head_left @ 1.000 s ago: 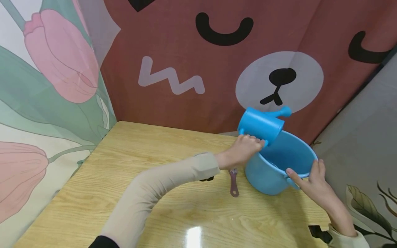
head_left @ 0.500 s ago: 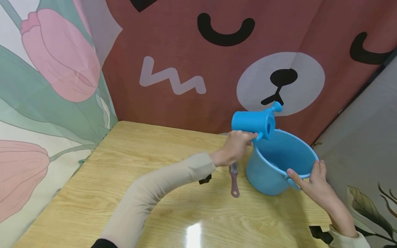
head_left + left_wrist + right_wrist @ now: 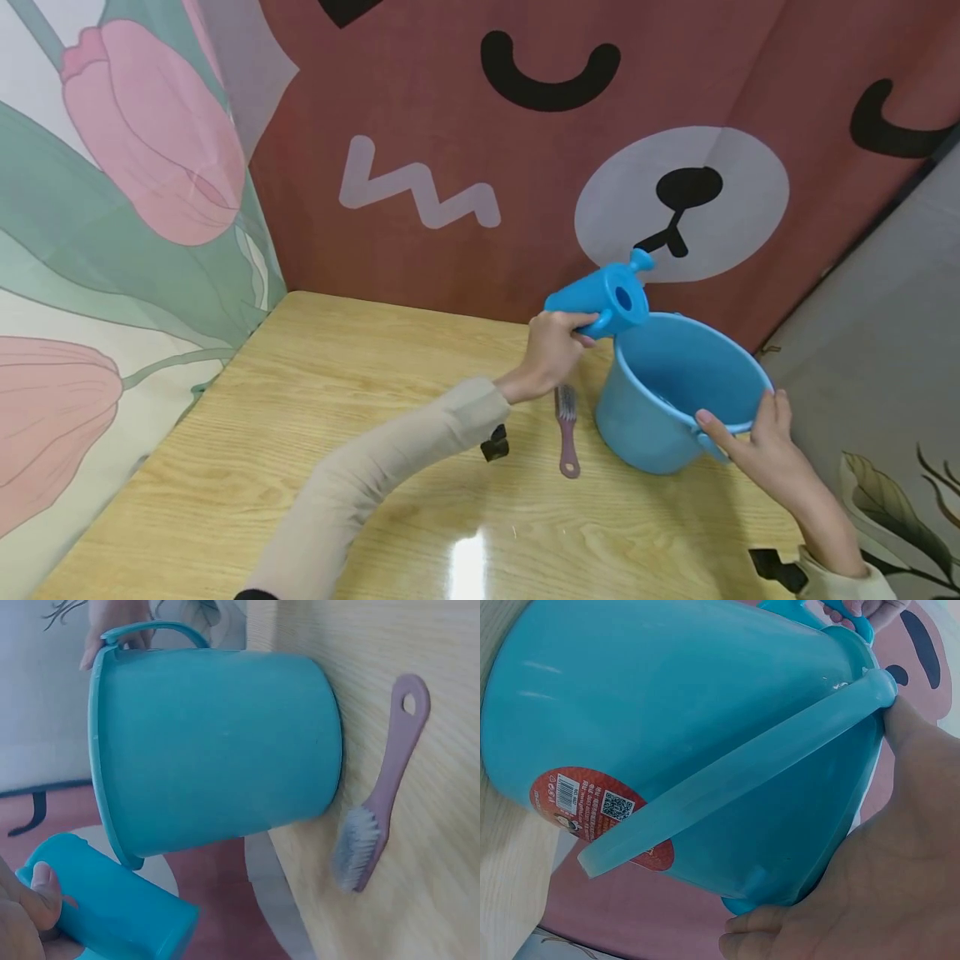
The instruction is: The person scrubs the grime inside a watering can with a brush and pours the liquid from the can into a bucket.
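Note:
My left hand [image 3: 553, 350] grips the handle of a small blue watering can [image 3: 596, 298]. The can is tilted, its round top opening facing me and its spout pointing up and away. It overlaps the left rim of a larger light-blue bucket [image 3: 645, 425] in the head view. That bucket stands upright on the table, its carrying handle [image 3: 735, 776] folded down along the side. My right hand [image 3: 772, 454] holds the bucket's near right rim, thumb and fingers spread along it. Close up, the left wrist view shows the can [image 3: 112, 900] beside the bucket's rim.
A purple-handled scrub brush [image 3: 567, 433] lies on the wooden table [image 3: 360, 350], just left of the bucket. Behind the table hangs a brown bear-print curtain [image 3: 420, 275]. A grey printed cloth [image 3: 870, 333] borders the right side, close to my right hand.
My left hand has drawn the watering can leftward from over the bucket, turning it so its opening now faces me. The brush shows more fully. The bucket and right hand have stayed in place.

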Demonstrator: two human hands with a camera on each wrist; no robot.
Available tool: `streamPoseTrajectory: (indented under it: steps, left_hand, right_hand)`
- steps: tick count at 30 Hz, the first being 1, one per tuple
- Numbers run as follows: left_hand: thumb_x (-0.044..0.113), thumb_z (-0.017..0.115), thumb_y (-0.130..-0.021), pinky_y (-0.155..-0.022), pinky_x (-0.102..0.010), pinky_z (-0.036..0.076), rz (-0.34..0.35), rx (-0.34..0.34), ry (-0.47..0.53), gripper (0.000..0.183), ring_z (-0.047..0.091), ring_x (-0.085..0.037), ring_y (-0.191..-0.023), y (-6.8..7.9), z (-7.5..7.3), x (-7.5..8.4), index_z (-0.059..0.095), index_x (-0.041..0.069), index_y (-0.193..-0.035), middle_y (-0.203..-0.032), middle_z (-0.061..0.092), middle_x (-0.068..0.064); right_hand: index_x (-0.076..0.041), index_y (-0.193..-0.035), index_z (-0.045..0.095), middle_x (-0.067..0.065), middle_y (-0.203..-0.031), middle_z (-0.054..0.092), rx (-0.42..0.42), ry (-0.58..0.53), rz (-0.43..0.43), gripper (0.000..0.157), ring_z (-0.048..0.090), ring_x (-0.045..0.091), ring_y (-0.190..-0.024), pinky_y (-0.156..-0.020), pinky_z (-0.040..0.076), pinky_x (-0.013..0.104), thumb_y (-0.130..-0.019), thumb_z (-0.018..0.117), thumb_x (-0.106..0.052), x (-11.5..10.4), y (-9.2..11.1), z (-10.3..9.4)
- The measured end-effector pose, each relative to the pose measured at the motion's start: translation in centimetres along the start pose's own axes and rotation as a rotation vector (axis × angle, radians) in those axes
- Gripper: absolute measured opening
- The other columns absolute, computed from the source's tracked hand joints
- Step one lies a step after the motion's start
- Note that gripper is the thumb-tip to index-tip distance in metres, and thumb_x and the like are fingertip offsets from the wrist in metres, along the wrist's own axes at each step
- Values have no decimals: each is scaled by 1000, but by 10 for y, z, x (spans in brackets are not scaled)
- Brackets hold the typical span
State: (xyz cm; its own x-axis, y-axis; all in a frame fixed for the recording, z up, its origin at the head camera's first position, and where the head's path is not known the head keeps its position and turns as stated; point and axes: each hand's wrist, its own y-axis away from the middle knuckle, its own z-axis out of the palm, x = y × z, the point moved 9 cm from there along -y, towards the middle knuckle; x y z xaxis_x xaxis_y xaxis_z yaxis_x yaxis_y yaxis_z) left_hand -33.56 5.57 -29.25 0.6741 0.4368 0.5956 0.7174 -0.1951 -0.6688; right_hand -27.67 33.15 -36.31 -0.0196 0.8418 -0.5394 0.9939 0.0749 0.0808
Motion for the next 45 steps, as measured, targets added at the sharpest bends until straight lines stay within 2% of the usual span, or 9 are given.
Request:
streamPoseTrajectory:
  steps: [9,12,17,24,29,34,40,45]
  left_hand:
    - [-11,69,-86,-72,-15,54,-75,73,86,32,73,-14,-82,7,-11,-19,71,0,-115,-95,75,-12]
    - [-11,70,-85,-68,-15,54,-138,90,129,33,73,-13,-80,12,-16,-27,72,1,-115,-96,74,-12]
    - [-9,71,-86,-71,-19,56,-259,90,203,33,73,-15,-85,23,-23,-42,72,1,-116,-100,74,-13]
    - [-5,74,-86,-78,-25,57,-321,110,253,31,72,-21,-95,37,-35,-54,72,0,-116,-104,73,-15]
    - [-6,73,-86,-79,-29,58,-351,151,294,30,71,-24,-96,45,-48,-63,71,-3,-115,-104,72,-17]
    - [-5,74,-85,-82,-35,58,-437,178,323,31,71,-26,-95,56,-62,-79,70,-5,-116,-102,72,-19]
    - [-3,75,-85,-85,-39,57,-543,228,306,32,72,-26,-95,71,-82,-101,70,-5,-116,-102,73,-18]
    - [-3,74,-86,-86,-39,56,-582,275,297,31,71,-27,-97,82,-101,-114,69,-6,-117,-103,73,-18]
  right_hand:
    - [9,-138,-36,33,-141,-46,5,7,-6,108,-12,72,-128,-88,21,85,-101,43,-55,-3,-1,-1]
    - [9,-138,-36,33,-141,-46,3,8,-2,108,-11,72,-128,-87,22,85,-101,43,-55,-2,-1,-1]
    - [9,-138,-36,32,-141,-47,-8,8,4,108,-12,72,-127,-87,21,85,-101,43,-55,-3,-1,-1]
    - [10,-137,-36,33,-140,-47,-15,14,10,108,-11,73,-127,-87,22,85,-101,42,-55,-1,-1,-1]
    - [9,-137,-36,32,-141,-47,-14,13,7,108,-9,74,-126,-86,23,85,-101,43,-56,0,0,-1]
    - [9,-138,-35,32,-141,-47,-17,8,1,108,-8,74,-126,-85,23,85,-101,42,-55,2,0,1]
    - [9,-138,-36,32,-140,-48,-20,-2,-4,107,-9,74,-126,-86,23,85,-101,42,-55,2,-3,1]
    - [9,-138,-36,32,-141,-47,-14,1,-3,107,-8,74,-126,-85,23,85,-101,42,-55,2,-2,1]
